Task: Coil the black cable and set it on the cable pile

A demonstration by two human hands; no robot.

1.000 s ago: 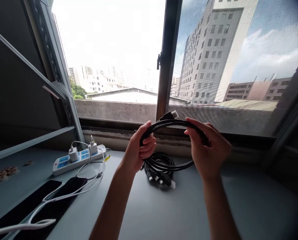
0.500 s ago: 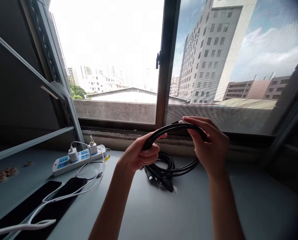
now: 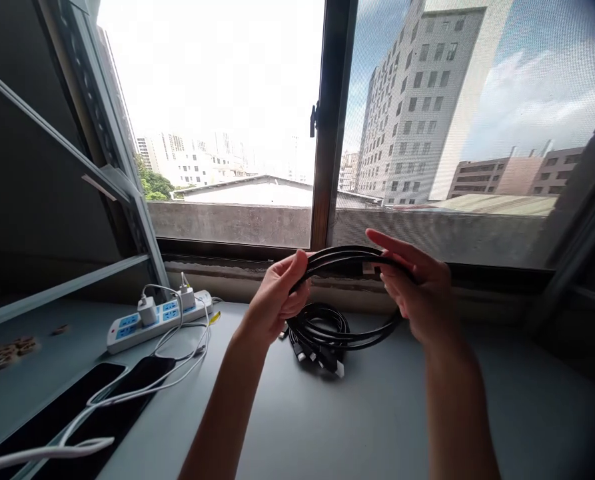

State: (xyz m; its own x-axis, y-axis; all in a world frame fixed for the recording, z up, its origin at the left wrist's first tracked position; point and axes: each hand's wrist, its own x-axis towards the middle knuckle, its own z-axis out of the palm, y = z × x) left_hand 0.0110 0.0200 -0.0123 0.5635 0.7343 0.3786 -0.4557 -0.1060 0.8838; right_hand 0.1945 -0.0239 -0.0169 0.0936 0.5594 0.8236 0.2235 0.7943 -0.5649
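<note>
A looped black cable (image 3: 350,256) is held up between my two hands, above the table. My left hand (image 3: 283,288) closes on its left side, thumb on top and fingers curled beneath. At the right side, my right hand (image 3: 417,280) grips the same loops, its index finger stretched out over them. A pale connector end (image 3: 368,268) shows beside the right fingers. Lower strands curve down from the held coil. Behind and below lies a coil of black cables (image 3: 322,327) on the table, with several plugs (image 3: 327,361) at its front.
To the left, a white power strip (image 3: 160,319) carries two chargers with white cords (image 3: 177,367). Two dark flat devices (image 3: 122,407) lie nearer me. Small brown pieces (image 3: 12,350) sit at far left. A metal frame (image 3: 140,207) and a window (image 3: 322,167) stand behind the table (image 3: 357,427).
My left thumb has come up over the cable, and my right index finger has lifted off it. The held strands have spread apart slightly, and the connector has shifted lower.
</note>
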